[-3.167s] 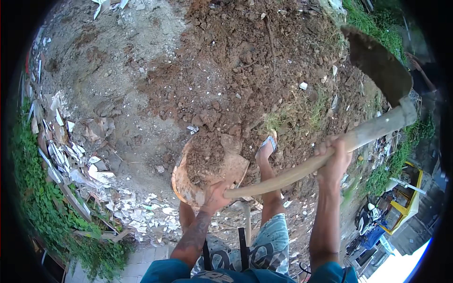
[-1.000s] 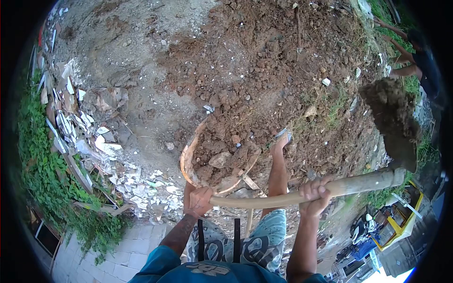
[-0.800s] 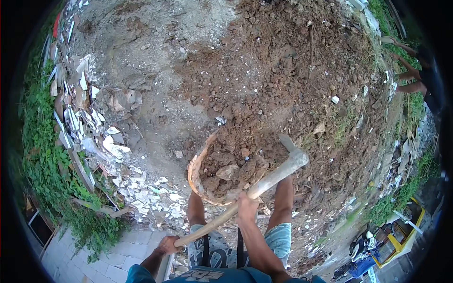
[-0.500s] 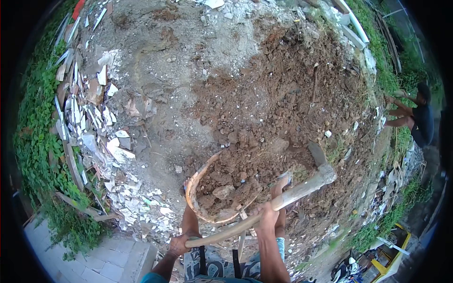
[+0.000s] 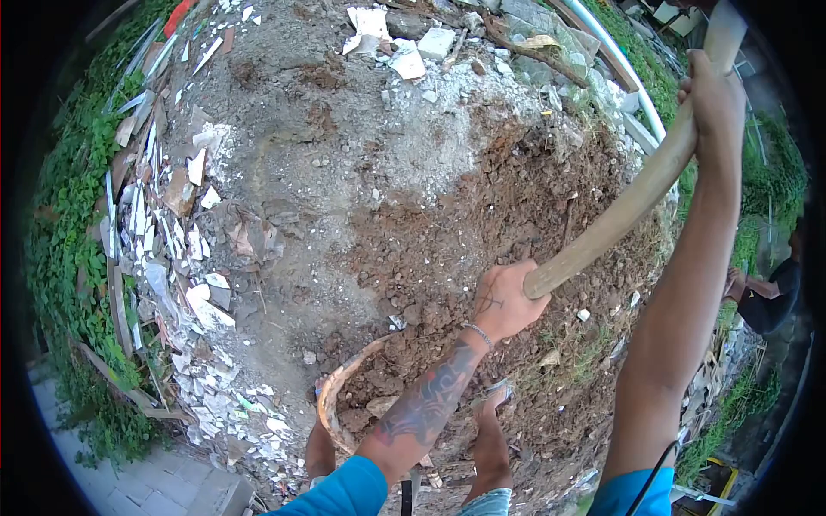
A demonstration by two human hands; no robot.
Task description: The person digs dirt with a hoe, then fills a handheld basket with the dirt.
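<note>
Pale, curved wooden handle (image 5: pixel 619 206), left hand (image 5: pixel 503 301) clamped at its end, right hand (image 5: pixel 710 99) gripping higher

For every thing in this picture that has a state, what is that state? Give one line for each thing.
Left hand: shut on the wooden handle's lower end.
Right hand: shut on the wooden handle higher up.
Wooden handle: raised, tilted up to the right; its head is out of view.
Basin: on the ground by the feet, filled with soil.
Soil mound: loose, broken into clods.
</note>
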